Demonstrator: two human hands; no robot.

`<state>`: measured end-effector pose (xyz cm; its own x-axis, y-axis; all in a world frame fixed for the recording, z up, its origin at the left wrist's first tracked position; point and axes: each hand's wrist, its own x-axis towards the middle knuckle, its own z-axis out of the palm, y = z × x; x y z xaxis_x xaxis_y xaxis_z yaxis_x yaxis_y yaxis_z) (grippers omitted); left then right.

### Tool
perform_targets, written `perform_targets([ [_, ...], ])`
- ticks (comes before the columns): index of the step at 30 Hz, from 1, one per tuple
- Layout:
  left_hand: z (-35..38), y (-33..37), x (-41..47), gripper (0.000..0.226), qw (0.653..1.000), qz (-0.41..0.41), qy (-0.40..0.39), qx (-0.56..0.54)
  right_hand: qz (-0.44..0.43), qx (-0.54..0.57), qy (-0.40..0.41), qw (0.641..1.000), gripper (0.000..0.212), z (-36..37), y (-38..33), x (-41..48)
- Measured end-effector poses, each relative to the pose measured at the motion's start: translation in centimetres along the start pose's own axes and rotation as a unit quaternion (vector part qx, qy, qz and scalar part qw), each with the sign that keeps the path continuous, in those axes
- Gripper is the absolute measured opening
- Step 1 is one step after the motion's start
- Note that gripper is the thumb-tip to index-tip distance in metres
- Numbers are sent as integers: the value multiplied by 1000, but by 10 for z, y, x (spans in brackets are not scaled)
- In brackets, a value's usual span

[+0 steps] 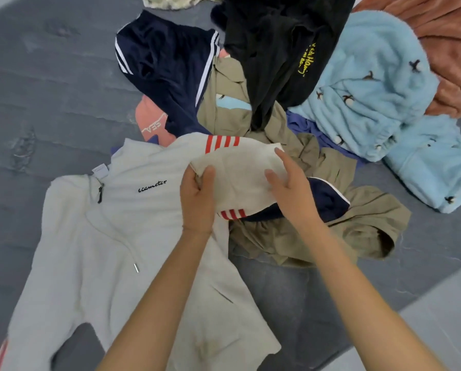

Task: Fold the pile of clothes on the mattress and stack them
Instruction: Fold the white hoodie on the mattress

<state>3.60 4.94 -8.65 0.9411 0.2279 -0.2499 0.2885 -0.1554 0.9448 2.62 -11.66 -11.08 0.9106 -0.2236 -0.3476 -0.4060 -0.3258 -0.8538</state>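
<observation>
A light grey hoodie (122,236) with black lettering and red stripes lies spread on the grey mattress (50,89). Its right sleeve (240,167) is folded across toward the chest. My left hand (197,199) grips the sleeve's edge with curled fingers. My right hand (290,186) rests on the sleeve with straight fingers, thumb lifted. Behind the hoodie lies a pile: a khaki garment (317,231), a navy garment with white stripes (165,70), a black garment with yellow lettering (277,44) and a light blue fleece (371,97).
A pink garment (151,121) peeks from under the navy one. A rust-brown fleece (448,44) lies at the far right, a cream cloth (170,2) at the top edge. The mattress edge (411,317) runs diagonally at lower right.
</observation>
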Motion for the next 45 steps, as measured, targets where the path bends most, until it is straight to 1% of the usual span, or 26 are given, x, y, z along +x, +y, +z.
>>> perform_targets([
  [2,-43,-2,4,15,999,32,44,1,-25,-96,-29,995,56,31,-3,-5],
  [4,-88,-10,8,14,996,40,78,15,-51,-207,-53,976,60,61,-6,-11],
  [7,-149,-23,13,26,991,35,119,48,-104,-294,-86,946,63,100,-12,-16],
  [9,-185,-33,15,29,987,23,146,56,-137,-344,-103,923,63,123,-15,-19],
  [12,-232,-56,17,33,976,-12,208,58,-198,-435,-131,869,63,158,-17,-26],
  [14,-261,-74,19,25,966,-34,251,58,-213,-481,-144,838,66,179,-17,-30],
  [15,-275,-84,20,18,959,-49,273,56,-216,-498,-146,827,67,189,-17,-30],
  [16,-287,-95,21,17,954,-69,287,55,-218,-510,-145,819,68,198,-16,-30],
  [18,-306,-116,22,21,947,-111,294,64,-219,-534,-147,803,70,213,-13,-27],
  [21,-323,-146,22,24,945,-171,247,128,-217,-565,-141,784,72,226,-5,-18],
  [23,-329,-166,22,27,940,-203,207,178,-209,-572,-142,780,73,231,3,-11],
  [26,-334,-187,17,29,934,-235,177,201,-189,-592,-163,766,73,232,13,-2],
  [27,-334,-191,14,25,934,-231,173,213,-182,-598,-169,762,73,233,14,0],
  [28,-334,-192,11,16,930,-227,174,229,-176,-596,-172,764,73,235,12,1],
  [29,-334,-193,6,1,930,-217,170,245,-175,-582,-170,776,72,238,9,0],
  [31,-339,-198,-5,37,925,-174,175,288,-205,-528,-160,808,70,249,-3,-10],
  [32,-343,-199,-12,49,918,-149,181,320,-234,-501,-157,818,70,257,-10,-18],
  [33,-346,-200,-19,56,909,-121,180,356,-259,-479,-158,823,70,266,-18,-28],
  [36,-357,-198,-42,60,886,-81,136,437,-294,-454,-164,825,73,294,-35,-59],
  [40,-375,-198,-70,64,850,-87,100,509,-309,-433,-180,827,74,326,-48,-98],
  [45,-406,-206,-105,64,830,-100,116,537,-327,-434,-216,811,74,359,-48,-147],
])
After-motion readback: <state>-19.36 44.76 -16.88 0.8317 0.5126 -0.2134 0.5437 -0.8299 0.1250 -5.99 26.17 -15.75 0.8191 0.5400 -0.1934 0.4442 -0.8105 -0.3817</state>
